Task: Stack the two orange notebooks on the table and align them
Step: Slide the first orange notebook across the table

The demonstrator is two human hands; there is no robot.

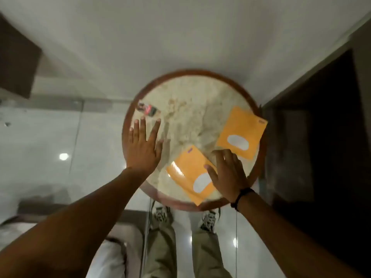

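Two orange notebooks with white oval labels lie apart on a round marble table (186, 109). The near notebook (188, 173) lies tilted at the table's front edge. The far notebook (243, 131) lies at the right rim, its corner hanging slightly over it. My right hand (226, 173) is spread flat, fingers apart, over the right part of the near notebook, with its fingertips close to the far one. My left hand (143, 147) is spread open over the table's left side and holds nothing.
A small dark and red object (148, 110) lies at the table's left rim, just beyond my left fingertips. A dark doorway or cabinet (321, 127) stands to the right. My legs and shoes (160, 215) show below the table on a glossy floor.
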